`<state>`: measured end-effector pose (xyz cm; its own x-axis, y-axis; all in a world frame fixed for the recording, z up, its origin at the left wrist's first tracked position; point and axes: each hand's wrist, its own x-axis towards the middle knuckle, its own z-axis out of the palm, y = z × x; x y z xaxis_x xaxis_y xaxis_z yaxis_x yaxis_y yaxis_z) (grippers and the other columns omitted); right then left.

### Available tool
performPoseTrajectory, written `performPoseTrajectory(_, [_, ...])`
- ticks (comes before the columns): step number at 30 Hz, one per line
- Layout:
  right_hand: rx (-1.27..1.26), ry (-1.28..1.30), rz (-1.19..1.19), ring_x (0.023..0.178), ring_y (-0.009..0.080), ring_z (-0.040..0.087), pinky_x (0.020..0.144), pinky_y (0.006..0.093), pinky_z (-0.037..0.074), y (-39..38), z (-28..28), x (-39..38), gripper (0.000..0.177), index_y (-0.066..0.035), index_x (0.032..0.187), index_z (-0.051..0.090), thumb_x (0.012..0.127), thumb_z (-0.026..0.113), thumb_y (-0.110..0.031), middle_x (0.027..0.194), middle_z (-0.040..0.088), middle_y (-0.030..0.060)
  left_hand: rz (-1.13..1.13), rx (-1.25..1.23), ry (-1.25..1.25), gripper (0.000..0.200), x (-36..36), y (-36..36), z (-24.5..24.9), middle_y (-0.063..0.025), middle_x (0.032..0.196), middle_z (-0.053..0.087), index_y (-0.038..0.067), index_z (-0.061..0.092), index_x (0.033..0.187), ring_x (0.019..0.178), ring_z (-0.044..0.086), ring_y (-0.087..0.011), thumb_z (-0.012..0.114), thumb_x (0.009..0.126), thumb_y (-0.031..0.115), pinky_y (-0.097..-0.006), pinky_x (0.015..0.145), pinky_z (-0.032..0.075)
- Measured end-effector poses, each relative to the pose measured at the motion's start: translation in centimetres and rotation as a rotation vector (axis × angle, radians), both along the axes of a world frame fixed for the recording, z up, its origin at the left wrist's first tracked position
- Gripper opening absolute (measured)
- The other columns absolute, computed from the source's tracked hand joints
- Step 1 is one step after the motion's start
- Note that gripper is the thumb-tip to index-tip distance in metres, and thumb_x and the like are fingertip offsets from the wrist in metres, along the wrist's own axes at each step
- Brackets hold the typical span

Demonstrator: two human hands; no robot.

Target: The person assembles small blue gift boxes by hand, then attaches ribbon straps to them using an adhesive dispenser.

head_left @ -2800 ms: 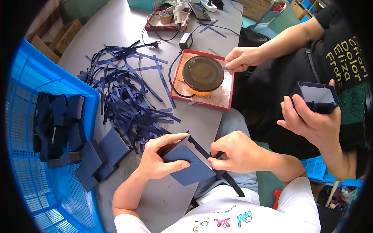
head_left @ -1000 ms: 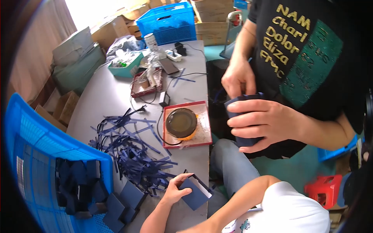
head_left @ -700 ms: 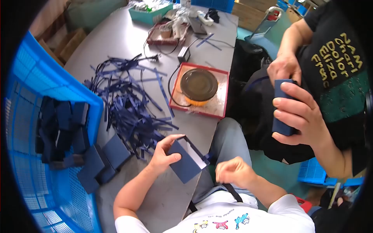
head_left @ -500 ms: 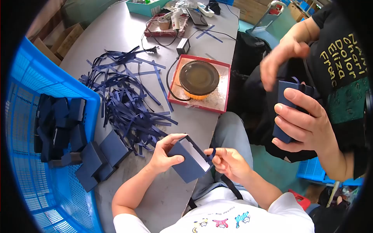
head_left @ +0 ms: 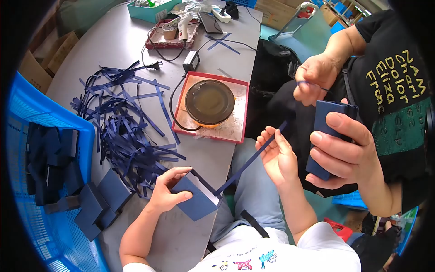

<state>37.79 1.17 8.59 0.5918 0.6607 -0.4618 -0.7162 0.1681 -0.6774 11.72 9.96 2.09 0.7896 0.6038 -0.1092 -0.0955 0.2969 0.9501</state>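
Note:
My left hand (head_left: 171, 192) grips a dark blue box (head_left: 195, 199) with a white inside, tilted over the table's front edge. From the box's right end a navy ribbon (head_left: 250, 162) stretches up to my right hand (head_left: 278, 156), which pinches it between thumb and fingertips. Left of the box lies a tangled heap of navy ribbons (head_left: 127, 147). Beyond it, a round pot (head_left: 210, 102) of brownish liquid stands in a red-rimmed tray (head_left: 239, 129).
A blue basket (head_left: 50, 115) of dark blue boxes is at the left, with more boxes (head_left: 113, 195) beside it. At the right, a co-worker's hands (head_left: 344, 149) hold another box and ribbon. A cable (head_left: 173, 97) runs past the pot.
My right hand has moved up and away from the box, drawing the ribbon out into a long taut strip. The co-worker's raised hand now pinches a ribbon. The whole view has shifted.

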Motion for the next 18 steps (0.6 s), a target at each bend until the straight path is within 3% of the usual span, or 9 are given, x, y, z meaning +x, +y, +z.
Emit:
performPoseTrajectory(3, [0.234, 0.084, 0.211, 0.066, 0.0091, 0.046, 0.055, 0.0201, 0.040, -0.1, -1.9, 1.9, 0.027, -0.001, 0.113, 0.050, 0.094, 0.047, -0.021, 0.075, 0.054, 0.0015, -0.064, 0.067, 0.077, 0.060, -0.3, 0.5, -0.2, -0.0063, 0.097, 0.060, 0.001, 0.052, 0.117, 0.087, 0.056, -0.0102, 0.079, 0.065, 0.016, -0.0236, 0.079, 0.044])
performPoseTrajectory(5, [0.215, -0.093, 0.315, 0.063, 0.0079, 0.046, 0.052, 0.0200, 0.038, 0.4, -1.4, 1.5, 0.025, -0.002, 0.111, 0.051, 0.094, 0.047, -0.019, 0.074, 0.055, 0.0018, -0.049, 0.048, 0.074, 0.060, -0.1, 0.4, 0.1, -0.0060, 0.097, 0.060, 0.001, 0.053, 0.116, 0.087, 0.056, -0.0102, 0.079, 0.065, 0.015, -0.0242, 0.080, 0.045])
performPoseTrajectory(6, [0.196, -0.073, 0.311, 0.056, 0.0096, 0.050, 0.044, 0.0189, 0.036, 0.8, -1.5, 1.4, 0.015, -0.005, 0.100, 0.057, 0.091, 0.052, -0.016, 0.073, 0.060, 0.0052, -0.073, 0.069, 0.086, 0.059, -0.1, 0.4, 0.3, -0.0064, 0.098, 0.060, 0.000, 0.053, 0.116, 0.088, 0.056, -0.0106, 0.079, 0.065, 0.014, -0.0246, 0.082, 0.044])
performPoseTrajectory(9, [0.094, -0.246, 0.377, 0.046, 0.0053, 0.044, 0.036, 0.0172, 0.027, 1.8, -1.6, 1.6, 0.012, -0.003, 0.085, 0.060, 0.088, 0.057, -0.014, 0.071, 0.060, 0.0041, -0.105, 0.076, 0.105, 0.059, 0.0, 0.2, 0.2, -0.0074, 0.100, 0.059, 0.000, 0.053, 0.117, 0.091, 0.056, -0.0114, 0.079, 0.065, 0.014, -0.0255, 0.084, 0.044])
performPoseTrajectory(18, [-0.009, -0.421, 0.450, 0.041, 0.0017, 0.028, 0.039, 0.0186, 0.020, 5.6, -2.0, 2.8, 0.018, -0.002, 0.075, 0.059, 0.087, 0.058, -0.015, 0.051, 0.038, -0.0058, -0.075, 0.095, 0.089, 0.056, 3.4, -0.4, 1.0, -0.0101, 0.103, 0.059, -0.002, 0.051, 0.117, 0.094, 0.057, -0.0143, 0.076, 0.070, 0.015, -0.0278, 0.087, 0.044])
